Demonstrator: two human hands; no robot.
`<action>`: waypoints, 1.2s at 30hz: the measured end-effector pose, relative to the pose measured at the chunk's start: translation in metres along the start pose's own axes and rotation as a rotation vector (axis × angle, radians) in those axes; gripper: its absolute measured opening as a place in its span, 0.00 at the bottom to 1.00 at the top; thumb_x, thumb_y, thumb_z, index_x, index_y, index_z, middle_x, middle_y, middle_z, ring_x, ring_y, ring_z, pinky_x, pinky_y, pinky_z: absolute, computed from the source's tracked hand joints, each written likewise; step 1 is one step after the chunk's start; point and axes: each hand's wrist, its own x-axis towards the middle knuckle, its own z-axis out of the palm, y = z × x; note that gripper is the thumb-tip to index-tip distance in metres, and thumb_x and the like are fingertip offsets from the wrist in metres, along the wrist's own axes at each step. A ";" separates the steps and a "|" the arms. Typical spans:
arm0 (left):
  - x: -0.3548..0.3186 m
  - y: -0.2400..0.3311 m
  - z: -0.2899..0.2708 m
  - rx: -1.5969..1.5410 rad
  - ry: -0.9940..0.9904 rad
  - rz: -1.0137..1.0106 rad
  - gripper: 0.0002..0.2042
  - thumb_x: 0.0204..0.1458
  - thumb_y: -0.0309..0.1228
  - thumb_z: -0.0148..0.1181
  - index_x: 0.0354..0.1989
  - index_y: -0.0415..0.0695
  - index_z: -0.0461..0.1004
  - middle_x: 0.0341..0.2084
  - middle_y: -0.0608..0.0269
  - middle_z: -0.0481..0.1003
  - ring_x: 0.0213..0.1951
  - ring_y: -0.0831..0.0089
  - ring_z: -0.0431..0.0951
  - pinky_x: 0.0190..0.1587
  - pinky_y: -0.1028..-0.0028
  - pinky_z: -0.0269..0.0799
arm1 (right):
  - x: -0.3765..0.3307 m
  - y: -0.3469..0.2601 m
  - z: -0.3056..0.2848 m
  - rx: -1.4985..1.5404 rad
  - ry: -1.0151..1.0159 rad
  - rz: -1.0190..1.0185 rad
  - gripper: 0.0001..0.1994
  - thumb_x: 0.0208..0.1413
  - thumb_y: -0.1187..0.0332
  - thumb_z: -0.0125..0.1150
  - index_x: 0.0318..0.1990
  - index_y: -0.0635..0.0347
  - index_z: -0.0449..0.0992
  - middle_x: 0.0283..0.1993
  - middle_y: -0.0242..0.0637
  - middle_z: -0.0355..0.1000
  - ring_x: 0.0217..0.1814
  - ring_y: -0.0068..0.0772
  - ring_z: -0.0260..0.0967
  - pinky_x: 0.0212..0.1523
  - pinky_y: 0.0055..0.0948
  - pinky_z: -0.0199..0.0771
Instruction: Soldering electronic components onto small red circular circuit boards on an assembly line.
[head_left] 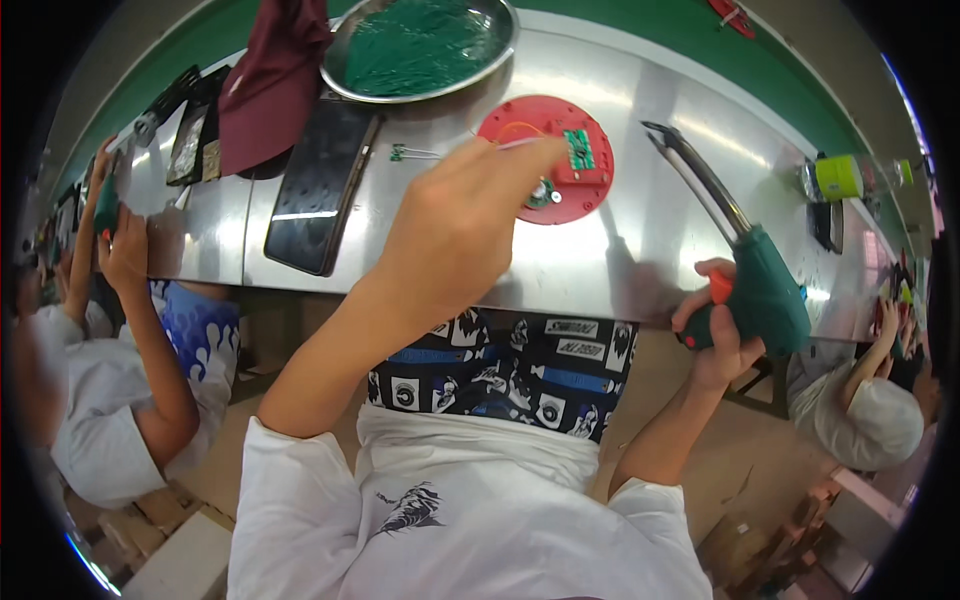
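My left hand [455, 225] reaches over a round red plastic disc [592, 203], its fingers pinched together. Whatever they hold is hidden behind them; thin wires show beside the fingertips. On the disc's right part sits a small green circuit board [579, 150], and a second small board [543, 194] with a round part lies just below my fingers. Off to the right, my right hand [722, 335] grips a green soldering gun [768, 285] with an orange trigger. The gun's long metal barrel points up and left, its tip apart from the disc.
A metal bowl [512, 52] of green wires stands at the back. To the left are a black phone [318, 185], a maroon cap [265, 100] and a small part with wire legs [412, 153]. A bottle [840, 177] lies far right. Other people sit on both sides.
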 end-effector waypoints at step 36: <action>-0.006 -0.016 0.038 0.236 0.092 -0.016 0.05 0.46 0.21 0.64 0.33 0.40 0.78 0.23 0.60 0.76 0.22 0.68 0.75 0.25 0.73 0.70 | -0.014 -0.006 0.019 0.005 -0.050 0.175 0.24 0.56 0.70 0.58 0.56 0.78 0.63 0.38 0.53 0.70 0.18 0.34 0.67 0.15 0.25 0.67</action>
